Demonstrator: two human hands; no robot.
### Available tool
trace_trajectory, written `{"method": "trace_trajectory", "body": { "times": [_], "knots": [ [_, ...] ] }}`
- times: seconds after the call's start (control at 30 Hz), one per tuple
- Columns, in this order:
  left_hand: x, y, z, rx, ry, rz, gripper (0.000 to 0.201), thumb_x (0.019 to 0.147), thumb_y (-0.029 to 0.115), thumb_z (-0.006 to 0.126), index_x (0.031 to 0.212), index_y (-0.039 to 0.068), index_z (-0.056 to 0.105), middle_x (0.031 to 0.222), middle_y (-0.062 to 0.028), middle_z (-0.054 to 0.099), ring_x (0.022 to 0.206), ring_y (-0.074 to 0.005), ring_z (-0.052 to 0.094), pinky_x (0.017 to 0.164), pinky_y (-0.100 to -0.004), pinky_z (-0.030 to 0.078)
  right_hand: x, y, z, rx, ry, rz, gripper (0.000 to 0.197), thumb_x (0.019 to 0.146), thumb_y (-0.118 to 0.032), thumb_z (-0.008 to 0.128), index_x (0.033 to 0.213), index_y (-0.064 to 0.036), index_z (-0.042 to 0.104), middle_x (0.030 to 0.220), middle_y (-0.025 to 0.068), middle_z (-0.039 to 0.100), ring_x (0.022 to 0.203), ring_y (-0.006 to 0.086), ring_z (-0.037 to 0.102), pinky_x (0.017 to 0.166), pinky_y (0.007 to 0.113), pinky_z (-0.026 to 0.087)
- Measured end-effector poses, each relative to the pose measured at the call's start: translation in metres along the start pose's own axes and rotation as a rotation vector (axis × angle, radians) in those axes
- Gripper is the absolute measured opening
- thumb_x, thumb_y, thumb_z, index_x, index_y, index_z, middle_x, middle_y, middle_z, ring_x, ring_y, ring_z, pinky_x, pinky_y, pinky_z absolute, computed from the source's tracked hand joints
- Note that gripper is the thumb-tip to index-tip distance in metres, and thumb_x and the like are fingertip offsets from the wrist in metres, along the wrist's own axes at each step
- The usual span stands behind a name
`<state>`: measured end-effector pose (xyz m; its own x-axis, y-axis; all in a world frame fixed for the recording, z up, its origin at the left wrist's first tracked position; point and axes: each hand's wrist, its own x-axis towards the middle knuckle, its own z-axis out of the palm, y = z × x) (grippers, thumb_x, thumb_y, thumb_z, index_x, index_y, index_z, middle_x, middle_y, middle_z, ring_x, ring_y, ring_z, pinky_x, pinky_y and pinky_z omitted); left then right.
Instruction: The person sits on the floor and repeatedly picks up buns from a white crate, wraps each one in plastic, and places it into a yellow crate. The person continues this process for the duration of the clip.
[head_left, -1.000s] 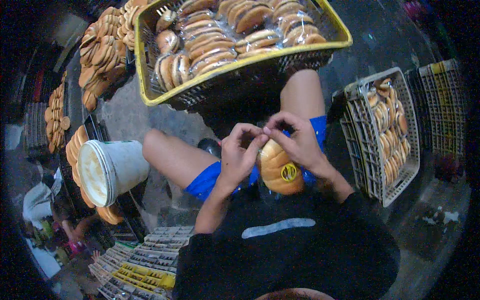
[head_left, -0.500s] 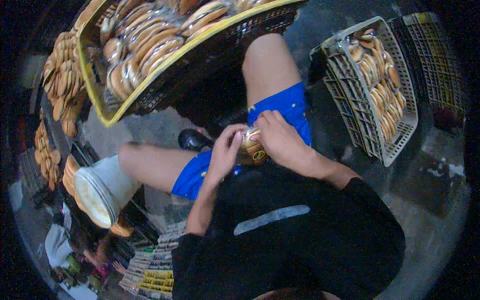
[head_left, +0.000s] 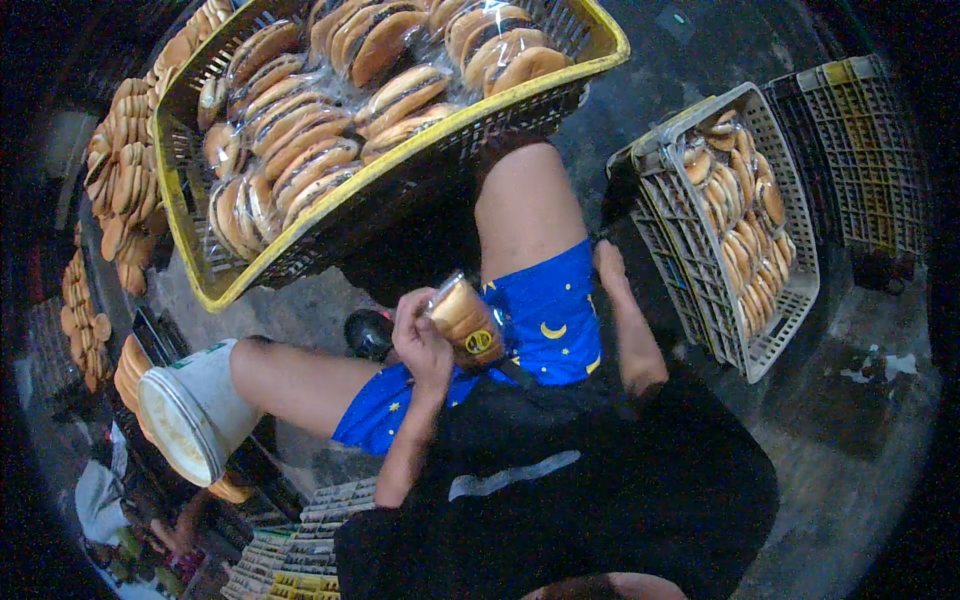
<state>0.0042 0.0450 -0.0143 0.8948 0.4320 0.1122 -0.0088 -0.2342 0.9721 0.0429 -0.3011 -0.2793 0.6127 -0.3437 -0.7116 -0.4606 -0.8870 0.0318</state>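
Observation:
A clear plastic bag of bread (head_left: 458, 318) with a round yellow print is held up over my lap. My left hand (head_left: 422, 342) is closed on its left side, with fingers and thumb gripping the plastic. Away from the bag, my right hand (head_left: 610, 268) reaches down beside my right thigh, near the grey-white crate. Its fingers are small and partly in shadow, so I cannot make out whether it holds anything. In front of me stands a yellow-rimmed crate (head_left: 420, 134) filled with bagged split buns (head_left: 300, 130).
To the right, a grey-white crate (head_left: 690, 290) of buns stands beside an upright crate (head_left: 860, 150). A white bucket (head_left: 205, 410) is by my left knee, and a dark round object (head_left: 368, 334) lies between my legs. Loose buns (head_left: 128, 170) are heaped at left. Another person (head_left: 105, 500) is at lower left.
My right hand has let go of the bread bag and moved right, past my thigh. My left hand keeps the bag, now more upright. More of the yellow-rimmed crate shows.

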Motion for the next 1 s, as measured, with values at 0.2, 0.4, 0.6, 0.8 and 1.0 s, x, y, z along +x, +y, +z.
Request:
{"method": "trace_trajectory", "body": {
  "times": [0.2, 0.4, 0.6, 0.8, 1.0],
  "knots": [
    [0.024, 0.019, -0.002, 0.095, 0.157, 0.148, 0.034, 0.086, 0.03, 0.044, 0.082, -0.002, 0.056, 0.086, -0.013, 0.055, 0.081, -0.0219, 0.053, 0.073, -0.0308, 0.041, -0.076, -0.043, -0.111, 0.285, 0.117, -0.355, 0.024, 0.079, -0.02, 0.053, 0.077, 0.0034, 0.058, 0.076, 0.015, 0.061, 0.074, 0.0219, 0.057, 0.065, 0.033, 0.042],
    [0.042, 0.041, 0.015, 0.105, 0.023, 0.548, 0.022, 0.081, 0.024, 0.053, 0.084, 0.002, 0.056, 0.082, -0.0125, 0.054, 0.074, -0.0254, 0.054, 0.065, -0.0333, 0.044, -0.277, -0.154, -0.265, 0.829, -0.378, -1.511, 0.023, 0.082, -0.024, 0.05, 0.08, -0.0023, 0.057, 0.118, 0.015, 0.043, 0.108, 0.0228, 0.04, 0.093, 0.034, 0.027],
    [0.057, 0.072, -0.002, 0.09, -0.031, 0.846, 0.023, 0.08, 0.026, 0.054, 0.085, 0.004, 0.055, 0.084, -0.0129, 0.055, 0.074, -0.0263, 0.055, 0.064, -0.0344, 0.045, -0.3, -0.223, -0.298, 0.141, -0.272, -1.27, 0.033, 0.074, -0.025, 0.057, 0.095, 0.0009, 0.059, 0.096, 0.0182, 0.059, 0.084, 0.0245, 0.059, 0.075, 0.031, 0.045],
    [0.068, 0.064, 0.012, 0.036, 0.061, 0.321, 0.025, 0.085, 0.023, 0.048, 0.085, -0.001, 0.053, 0.086, -0.0156, 0.058, 0.075, -0.0262, 0.056, 0.069, -0.0322, 0.044, -0.238, -0.255, -0.234, 1.055, -0.748, -1.013, 0.031, 0.079, -0.019, 0.056, 0.103, 0.0007, 0.054, 0.095, 0.0089, 0.058, 0.086, 0.014, 0.054, 0.076, 0.026, 0.043],
    [0.192, 0.102, 0.03, -0.126, 0.184, 0.221, 0.041, 0.089, 0.036, 0.04, 0.089, -0.003, 0.052, 0.078, -0.0084, 0.054, 0.077, -0.0136, 0.049, 0.073, -0.0286, 0.04, -0.243, -0.266, -0.27, 0.863, -0.353, -1.067, 0.042, 0.083, -0.027, 0.054, 0.114, 0.0006, 0.046, 0.097, 0.0098, 0.056, 0.083, 0.0144, 0.056, 0.071, 0.026, 0.046]
  ]
}}
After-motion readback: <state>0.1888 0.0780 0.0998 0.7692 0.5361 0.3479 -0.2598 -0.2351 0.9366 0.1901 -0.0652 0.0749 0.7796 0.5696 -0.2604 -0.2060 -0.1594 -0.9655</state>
